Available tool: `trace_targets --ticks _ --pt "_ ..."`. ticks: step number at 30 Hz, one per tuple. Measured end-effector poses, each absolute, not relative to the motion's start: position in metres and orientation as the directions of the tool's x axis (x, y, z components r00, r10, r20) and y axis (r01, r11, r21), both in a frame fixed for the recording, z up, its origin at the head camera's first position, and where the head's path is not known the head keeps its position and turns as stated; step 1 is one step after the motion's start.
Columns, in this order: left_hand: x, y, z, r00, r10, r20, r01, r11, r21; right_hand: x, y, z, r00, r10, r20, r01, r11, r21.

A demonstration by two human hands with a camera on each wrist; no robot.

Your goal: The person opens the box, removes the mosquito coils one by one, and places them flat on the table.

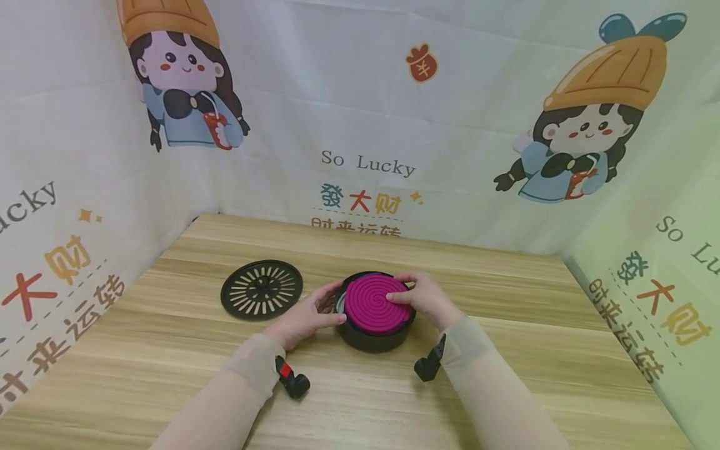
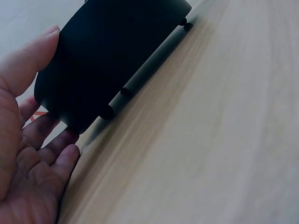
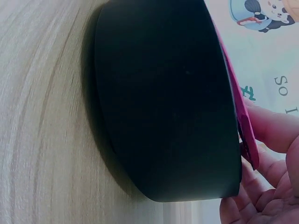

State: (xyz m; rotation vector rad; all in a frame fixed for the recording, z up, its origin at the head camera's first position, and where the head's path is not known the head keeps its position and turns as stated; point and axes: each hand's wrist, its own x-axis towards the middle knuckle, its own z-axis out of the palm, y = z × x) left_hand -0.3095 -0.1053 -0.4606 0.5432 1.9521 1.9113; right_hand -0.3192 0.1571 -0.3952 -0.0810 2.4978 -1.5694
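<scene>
A magenta spiral mosquito coil [image 1: 374, 303] lies tilted over the mouth of a round black coil box [image 1: 374, 340], its edge rising above the rim in the right wrist view. Something dark blue shows under the coil. My left hand [image 1: 300, 320] holds the box at its left side, thumb on the near wall and fingers round the far one. With thumb and fingers, my right hand [image 1: 429, 300] pinches the coil at its right edge, other fingers by the box wall. Small feet [image 2: 106, 112] show under the box in the left wrist view.
A black slotted round lid [image 1: 262, 289] lies flat on the wooden table [image 1: 506, 375], left of the box. Printed white cloth [image 1: 360, 112] hangs behind the table and along both sides. A small black camera is strapped to each wrist.
</scene>
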Motion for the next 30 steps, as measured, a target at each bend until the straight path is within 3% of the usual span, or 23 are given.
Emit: trace_targets --ticks 19,30 --pt "-0.308 -0.104 -0.458 -0.871 0.49 -0.007 0.019 0.049 0.999 -0.314 0.16 -0.385 -0.974 -0.188 -0.124 0.032 0.433 -0.901" --pt "-0.308 -0.105 -0.458 -0.876 0.483 -0.003 0.03 0.06 0.998 -0.311 0.16 -0.384 -0.953 -0.263 -0.147 0.076 0.261 -0.962"
